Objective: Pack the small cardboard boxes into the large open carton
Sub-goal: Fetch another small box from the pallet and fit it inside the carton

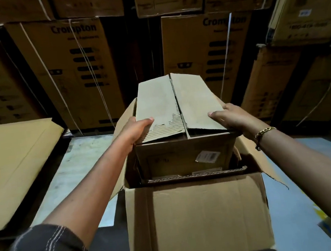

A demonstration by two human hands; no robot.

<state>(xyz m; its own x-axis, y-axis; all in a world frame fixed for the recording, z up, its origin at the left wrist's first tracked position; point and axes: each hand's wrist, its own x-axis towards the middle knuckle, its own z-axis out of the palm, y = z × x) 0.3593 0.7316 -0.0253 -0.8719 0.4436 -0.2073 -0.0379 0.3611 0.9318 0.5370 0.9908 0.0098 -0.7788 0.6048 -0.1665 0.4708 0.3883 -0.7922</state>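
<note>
A small cardboard box [185,156] with a white label stands half inside the large open carton [196,215], at its far end. Its two top flaps meet loosely along the middle, and the left one has torn facing. My left hand [136,131] grips the box's upper left corner, thumb on top of the left flap. My right hand [230,117] grips the upper right corner, thumb on the right flap. A gold bracelet is on my right wrist. The carton's near flap hangs toward me. Corrugated edges of other cardboard show inside the carton in front of the box.
Tall stacks of strapped brown cartons [83,73] form a wall behind the open carton and on the right. A flat cardboard sheet [13,165] lies on the left. Pale floor [70,174] shows on both sides of the carton.
</note>
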